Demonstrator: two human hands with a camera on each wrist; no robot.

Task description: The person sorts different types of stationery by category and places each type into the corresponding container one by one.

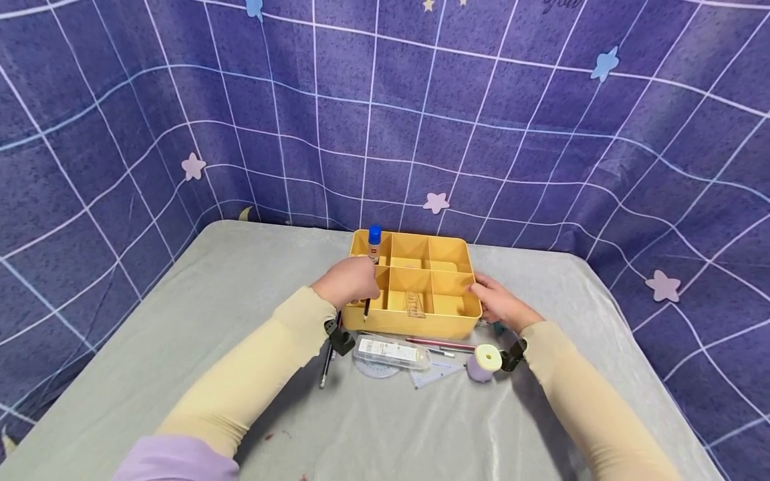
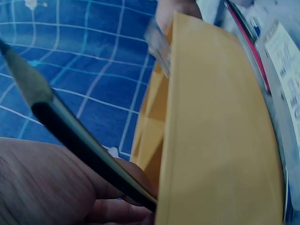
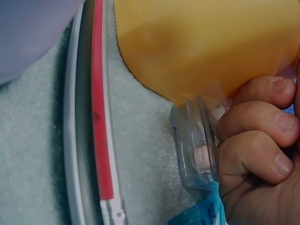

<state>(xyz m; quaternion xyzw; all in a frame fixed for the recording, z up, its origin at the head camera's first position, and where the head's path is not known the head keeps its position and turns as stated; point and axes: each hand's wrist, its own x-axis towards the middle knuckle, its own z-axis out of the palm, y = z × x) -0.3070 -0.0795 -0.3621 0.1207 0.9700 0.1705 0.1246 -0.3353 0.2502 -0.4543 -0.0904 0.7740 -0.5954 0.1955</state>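
A yellow organizer box [image 1: 415,325] with several compartments stands on the grey cloth. My left hand [image 1: 349,280] is over its left compartments and holds a dark pencil [image 2: 75,131], its sharpened tip pointing out past the thumb side. Just beyond that hand, a glue stick [image 1: 374,244] with a blue cap stands upright in the back left compartment; whether the fingers touch it is hidden. My right hand [image 1: 498,302] grips the box's right side, thumb over the rim; its curled fingers [image 3: 253,117] show outside the wall. A clear plastic piece [image 1: 415,304] sits at the front wall.
Before the box lie a clear labelled case [image 1: 394,352], a protractor [image 1: 375,370], a set square [image 1: 434,375], a red pencil [image 1: 442,343] and a dark pencil [image 1: 325,371]. A purple container [image 1: 481,367] stands at right. A small clear box [image 3: 197,140] and blue packet [image 3: 199,213] lie by the right hand.
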